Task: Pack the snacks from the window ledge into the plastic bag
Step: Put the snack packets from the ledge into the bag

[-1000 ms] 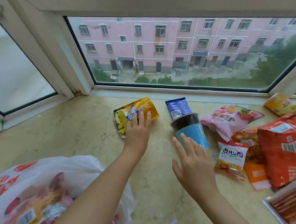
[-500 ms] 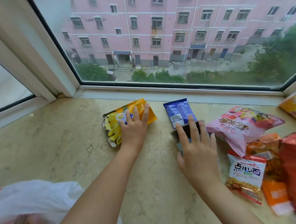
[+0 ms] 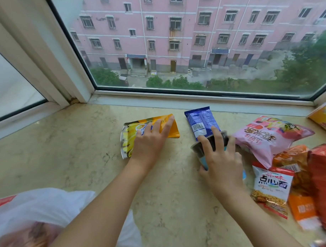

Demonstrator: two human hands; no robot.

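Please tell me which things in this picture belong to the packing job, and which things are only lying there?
Belong to the job:
- yellow snack bag, under the left hand
- blue cup, gripped by the right hand
- blue packet
- pink snack bag
- noodle snack packet
- orange packets
- plastic bag

Only lying about:
- nothing loose; only the marble ledge and the window frame

Home: marble window ledge (image 3: 65, 157) (snack packets), apartment block (image 3: 180, 40) outside window.

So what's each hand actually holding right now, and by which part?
Right hand grips the blue cup round its side wall, below the dark rim. Left hand rests flat on the yellow snack bag, no grip.
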